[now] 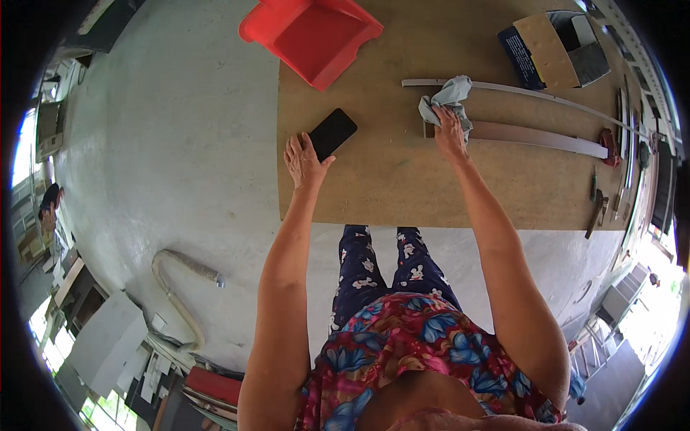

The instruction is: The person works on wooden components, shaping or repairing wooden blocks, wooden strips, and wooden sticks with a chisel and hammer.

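My left hand [305, 164] lies on the brown tabletop [381, 187] near its left edge. Its fingers are spread, beside a black smartphone [335, 133] that rests at a slant, and they seem to touch its near side. Under my right hand [451, 135] a crumpled pale grey cloth [451, 97] is gripped and pressed down. That cloth covers the left end of a long flat brownish strip [532, 136], which stretches away to the right. A thinner pale strip [517, 90] runs behind it, its left part partly hidden by the cloth.
A red plastic scoop-shaped bin [316, 43] sits at the table's far left corner. Far right stands an open cardboard box [550, 54]. Hand tools [596, 215] lie by the right edge, near a dark red object [609, 147]. A corrugated hose [172, 280] curves across the floor.
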A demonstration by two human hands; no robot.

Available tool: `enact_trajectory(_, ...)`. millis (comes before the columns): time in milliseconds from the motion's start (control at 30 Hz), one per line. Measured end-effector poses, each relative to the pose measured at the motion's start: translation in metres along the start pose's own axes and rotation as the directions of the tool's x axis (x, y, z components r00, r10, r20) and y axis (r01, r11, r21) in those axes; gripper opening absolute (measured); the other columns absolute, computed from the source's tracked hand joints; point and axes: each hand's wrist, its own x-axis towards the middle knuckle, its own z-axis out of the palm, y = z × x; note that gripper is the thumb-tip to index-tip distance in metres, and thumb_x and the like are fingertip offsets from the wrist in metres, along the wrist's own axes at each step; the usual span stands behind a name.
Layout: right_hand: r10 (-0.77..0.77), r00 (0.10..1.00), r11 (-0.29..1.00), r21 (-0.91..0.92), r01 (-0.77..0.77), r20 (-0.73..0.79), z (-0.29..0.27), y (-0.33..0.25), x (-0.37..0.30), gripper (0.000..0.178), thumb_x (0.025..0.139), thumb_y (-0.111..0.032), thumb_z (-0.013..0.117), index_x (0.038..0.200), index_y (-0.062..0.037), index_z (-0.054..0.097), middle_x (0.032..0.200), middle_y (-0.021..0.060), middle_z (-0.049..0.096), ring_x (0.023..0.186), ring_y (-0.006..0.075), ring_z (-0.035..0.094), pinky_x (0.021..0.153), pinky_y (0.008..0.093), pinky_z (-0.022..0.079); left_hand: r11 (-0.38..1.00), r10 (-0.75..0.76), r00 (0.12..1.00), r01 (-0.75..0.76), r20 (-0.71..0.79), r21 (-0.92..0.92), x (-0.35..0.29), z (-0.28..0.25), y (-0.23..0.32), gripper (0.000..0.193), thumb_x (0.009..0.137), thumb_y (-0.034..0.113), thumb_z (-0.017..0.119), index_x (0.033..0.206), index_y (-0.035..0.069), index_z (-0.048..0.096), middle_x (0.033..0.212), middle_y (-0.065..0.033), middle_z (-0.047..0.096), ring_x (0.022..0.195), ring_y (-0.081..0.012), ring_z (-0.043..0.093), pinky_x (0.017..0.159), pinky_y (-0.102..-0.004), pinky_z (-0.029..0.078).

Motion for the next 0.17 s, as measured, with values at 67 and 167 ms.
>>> enact_trajectory(67, 0.040, 0.998, 0.999, 0.008, -0.040, 0.042, -0.003, -0.001, 0.001, 0.054, 0.082, 0.001, 0.062, 0.134, -0.0101, 0.052, 0.137, 0.0157, 0.052, 0.130, 0.0327, 0.045, 0.111, 0.0419, 0.034, 0.999, 0.046, 0.998, -0.045, 0.051, -0.019, 0.007, -0.004, -0.007, 0.088, 0.070, 0.041, 0.082, 0.137, -0.001, 0.043, 0.137, -0.0184, 0.042, 0.128, -0.0354, 0.041, 0.106, -0.0489, 0.034)
enact_trajectory(167, 0.099, 0.992, 0.995, -0.020, -0.098, 0.072, -0.005, -0.004, 0.000, 0.055, 0.083, -0.001, 0.064, 0.136, -0.0111, 0.051, 0.141, 0.0151, 0.049, 0.133, 0.0317, 0.042, 0.113, 0.0404, 0.031, 0.998, 0.062, 0.982, -0.059, 0.177, -0.020, 0.015, -0.018, -0.002, 0.086, 0.071, 0.045, 0.080, 0.137, 0.001, 0.044, 0.132, -0.0160, 0.045, 0.125, -0.0349, 0.042, 0.107, -0.0466, 0.033)
